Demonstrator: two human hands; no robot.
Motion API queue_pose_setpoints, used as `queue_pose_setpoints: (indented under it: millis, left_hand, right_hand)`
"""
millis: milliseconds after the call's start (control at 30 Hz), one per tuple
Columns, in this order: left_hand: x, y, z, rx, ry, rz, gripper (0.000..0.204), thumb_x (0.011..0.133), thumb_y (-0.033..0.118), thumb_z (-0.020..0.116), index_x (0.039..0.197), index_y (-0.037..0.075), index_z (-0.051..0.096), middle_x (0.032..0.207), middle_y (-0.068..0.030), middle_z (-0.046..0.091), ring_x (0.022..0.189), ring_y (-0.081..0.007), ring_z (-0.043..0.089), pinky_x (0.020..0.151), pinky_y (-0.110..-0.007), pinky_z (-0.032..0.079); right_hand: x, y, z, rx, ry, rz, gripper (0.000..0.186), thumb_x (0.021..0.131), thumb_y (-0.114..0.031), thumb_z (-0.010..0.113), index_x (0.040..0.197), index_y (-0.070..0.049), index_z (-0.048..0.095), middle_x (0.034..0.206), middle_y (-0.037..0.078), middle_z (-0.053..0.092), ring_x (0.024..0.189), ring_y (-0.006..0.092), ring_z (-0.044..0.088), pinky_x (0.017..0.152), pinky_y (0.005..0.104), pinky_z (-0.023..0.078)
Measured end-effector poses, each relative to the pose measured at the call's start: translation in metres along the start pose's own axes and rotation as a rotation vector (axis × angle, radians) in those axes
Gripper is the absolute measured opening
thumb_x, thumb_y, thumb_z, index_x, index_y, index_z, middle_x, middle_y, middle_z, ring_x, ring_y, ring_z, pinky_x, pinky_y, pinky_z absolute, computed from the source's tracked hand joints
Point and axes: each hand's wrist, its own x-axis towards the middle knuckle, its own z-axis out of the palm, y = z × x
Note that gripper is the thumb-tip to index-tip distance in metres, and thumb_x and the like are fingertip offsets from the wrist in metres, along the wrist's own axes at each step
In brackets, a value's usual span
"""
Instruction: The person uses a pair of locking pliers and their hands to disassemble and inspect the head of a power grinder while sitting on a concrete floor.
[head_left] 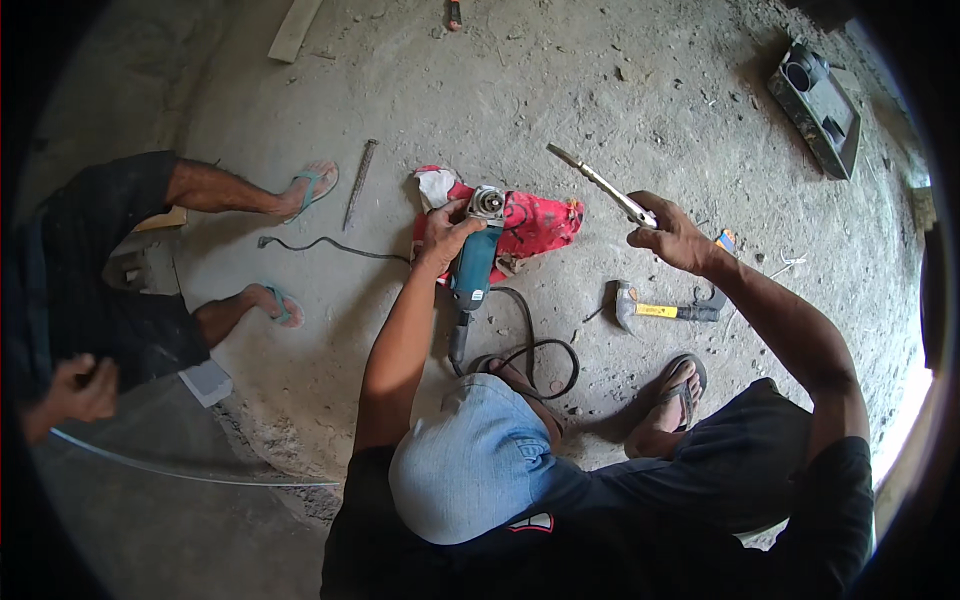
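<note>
2 tools in my grip: my left hand [441,236] closes around the teal angle grinder [474,262] on a red cloth [535,222]; my right hand [668,233] holds what looks like a metal wrench [600,184] aloft above the floor [620,90].

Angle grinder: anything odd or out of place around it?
Nothing looks broken. The angle grinder lies on a red cloth on the dusty floor, with a crouching person's hand on it. Its black cord loops right by that person's sandalled foot, a likely snag. A hammer lies loose nearby.
</note>
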Motion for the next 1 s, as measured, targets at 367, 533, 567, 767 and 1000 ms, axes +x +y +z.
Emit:
queue_pose_setpoints:
  millis: [367, 533, 567, 767, 1000]
  left_hand:
    - [-0.035, 0.021, 0.03, 0.542, 0.388, 0.096, 0.063, 0.081, 0.032, 0.073, 0.129, -0.004, 0.055, 0.131, -0.0206, 0.056, 0.11, -0.0287, 0.061, 0.098, -0.035, 0.045]
    - [-0.068, 0.024, 0.04, 0.827, 0.394, -0.025, 0.087, 0.071, 0.05, 0.076, 0.135, -0.002, 0.051, 0.134, -0.0253, 0.05, 0.13, -0.0405, 0.042, 0.109, -0.051, 0.032]
    - [-0.069, 0.022, 0.039, 0.814, 0.408, -0.037, 0.086, 0.072, 0.05, 0.076, 0.134, -0.003, 0.051, 0.134, -0.0256, 0.05, 0.129, -0.0403, 0.043, 0.109, -0.051, 0.033]
    - [-0.06, 0.017, 0.031, 0.887, 0.376, 0.099, 0.081, 0.076, 0.046, 0.073, 0.131, -0.009, 0.051, 0.119, -0.0314, 0.059, 0.111, -0.0445, 0.058, 0.098, -0.049, 0.044]
    - [-0.049, -0.019, -0.002, 0.177, 0.24, 0.112, 0.067, 0.081, 0.03, 0.075, 0.13, -0.01, 0.052, 0.11, -0.0186, 0.068, 0.098, -0.0234, 0.065, 0.087, -0.035, 0.051]
  right_hand:
    - [-0.001, 0.011, -0.004, -0.017, 0.043, 0.009, 0.059, 0.078, -0.021, 0.065, 0.13, 0.004, 0.051, 0.105, 0.013, 0.06, 0.096, 0.0203, 0.056, 0.085, 0.0336, 0.046]
    - [0.004, 0.016, 0.002, -0.015, 0.06, -0.042, 0.055, 0.078, -0.018, 0.065, 0.127, 0.003, 0.053, 0.1, 0.011, 0.06, 0.092, 0.0187, 0.055, 0.081, 0.0332, 0.046]
    - [0.005, 0.016, 0.003, -0.023, 0.069, -0.059, 0.053, 0.078, -0.017, 0.065, 0.126, 0.003, 0.054, 0.098, 0.01, 0.059, 0.091, 0.0181, 0.055, 0.08, 0.0331, 0.046]
    - [0.001, 0.01, -0.008, -0.074, -0.003, 0.049, 0.066, 0.076, -0.016, 0.067, 0.135, 0.006, 0.046, 0.119, 0.019, 0.059, 0.107, 0.0257, 0.055, 0.094, 0.0377, 0.044]
    - [-0.003, 0.018, -0.009, -0.082, 0.082, -0.038, 0.051, 0.079, -0.015, 0.065, 0.125, 0.005, 0.054, 0.104, 0.017, 0.062, 0.096, 0.0248, 0.06, 0.084, 0.0383, 0.048]
